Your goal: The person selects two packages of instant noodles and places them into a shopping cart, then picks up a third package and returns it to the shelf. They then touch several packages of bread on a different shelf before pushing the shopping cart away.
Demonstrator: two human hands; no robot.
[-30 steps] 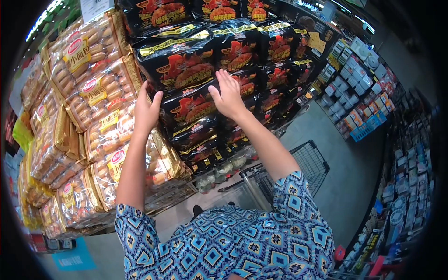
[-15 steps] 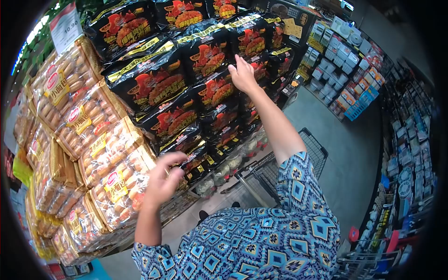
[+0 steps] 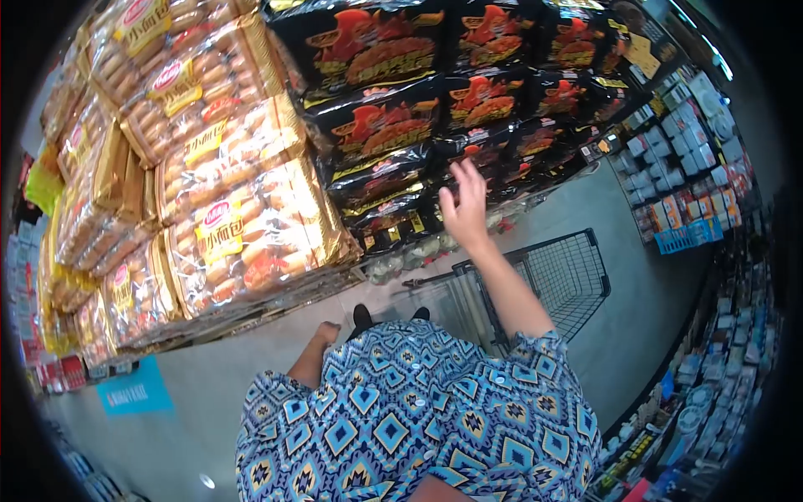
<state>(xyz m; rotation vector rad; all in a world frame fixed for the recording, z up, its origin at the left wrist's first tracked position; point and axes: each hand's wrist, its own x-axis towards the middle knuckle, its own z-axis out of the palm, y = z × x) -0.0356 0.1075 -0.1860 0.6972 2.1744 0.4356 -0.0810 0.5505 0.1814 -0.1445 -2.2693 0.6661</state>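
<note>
My right hand point(image 3: 467, 203) is raised in front of a stack of glossy black packs point(image 3: 393, 130) printed with a red cartoon figure and orange food. Its fingers are spread, nothing is in them, and they overlap the lower packs in this view. Down by my side hangs my left hand point(image 3: 329, 332), small and partly turned away, its fingers not showing clearly. Nearest to it, higher up, are clear bags of small bread rolls point(image 3: 251, 238) with gold edges, piled on the left of the display.
A wire shopping cart point(image 3: 556, 280) stands to the right, under my right forearm. Shelves of boxed goods point(image 3: 686, 159) line the far right of the aisle. Grey floor point(image 3: 209, 376) runs below the display, with a blue sign point(image 3: 134, 387) at lower left.
My right hand has drawn back and down from the upper black packs. My left hand has dropped from in front of the bread bags to my side. The view has tilted downward.
</note>
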